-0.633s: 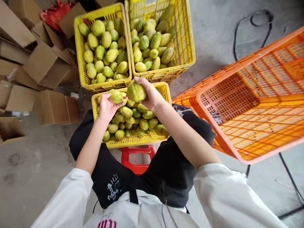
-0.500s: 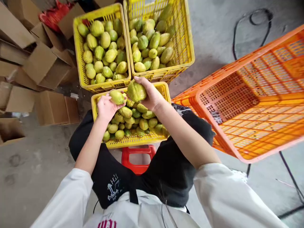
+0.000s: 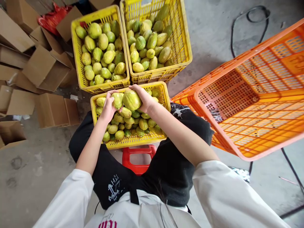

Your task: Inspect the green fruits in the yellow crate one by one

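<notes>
My left hand point(image 3: 108, 107) is wrapped round a yellow-green papaya point(image 3: 117, 100). A larger, ridged papaya point(image 3: 132, 100) sits in my right hand point(image 3: 145, 98), its fingers curled over the far side. The two fruits are side by side and look close to touching. Both hands are above the near yellow crate point(image 3: 135, 144), between my knees. Inside that crate lie several more papayas point(image 3: 143, 124), some hidden by my hands. My left fingers are partly covered by the fruit.
Beyond stand two yellow crates of papayas, one at left point(image 3: 76, 58) and one at right point(image 3: 187, 47). A large orange crate point(image 3: 223, 137) tilts at my right. Cardboard boxes point(image 3: 39, 65) crowd the left. A red stool point(image 3: 137, 169) is below me; a black cable point(image 3: 234, 34) lies on the floor.
The papaya in my left hand has turned from lying sideways to showing its end, with my fingers closer round it. My right hand has moved slightly left and down with its fruit.
</notes>
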Action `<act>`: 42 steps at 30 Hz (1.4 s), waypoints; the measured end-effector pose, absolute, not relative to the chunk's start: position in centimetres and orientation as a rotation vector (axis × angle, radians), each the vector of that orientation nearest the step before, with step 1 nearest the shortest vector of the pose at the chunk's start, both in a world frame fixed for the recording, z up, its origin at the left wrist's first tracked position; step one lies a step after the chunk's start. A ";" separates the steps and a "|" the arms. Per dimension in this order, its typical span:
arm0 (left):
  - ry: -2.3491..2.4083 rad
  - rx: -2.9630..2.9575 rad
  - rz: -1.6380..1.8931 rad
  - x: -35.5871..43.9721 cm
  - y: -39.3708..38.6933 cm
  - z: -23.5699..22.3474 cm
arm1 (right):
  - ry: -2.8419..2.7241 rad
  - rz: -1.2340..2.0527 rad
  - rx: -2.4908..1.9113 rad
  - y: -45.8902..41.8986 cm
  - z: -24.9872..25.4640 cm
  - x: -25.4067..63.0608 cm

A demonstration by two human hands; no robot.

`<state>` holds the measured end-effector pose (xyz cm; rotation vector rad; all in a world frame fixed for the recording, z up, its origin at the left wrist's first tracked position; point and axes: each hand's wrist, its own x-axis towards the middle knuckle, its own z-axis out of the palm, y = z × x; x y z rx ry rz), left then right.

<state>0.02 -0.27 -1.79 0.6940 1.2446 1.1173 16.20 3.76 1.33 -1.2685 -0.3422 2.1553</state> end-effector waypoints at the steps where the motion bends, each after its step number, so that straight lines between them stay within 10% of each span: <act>1: 1.234 0.711 1.123 0.0 -0.2 -1.7 | -0.285 2.180 -1.255 3.7 1.4 16.1; 42: 1.200 0.633 1.128 -0.5 0.2 0.2 | -0.174 2.124 -1.138 3.5 3.9 18.7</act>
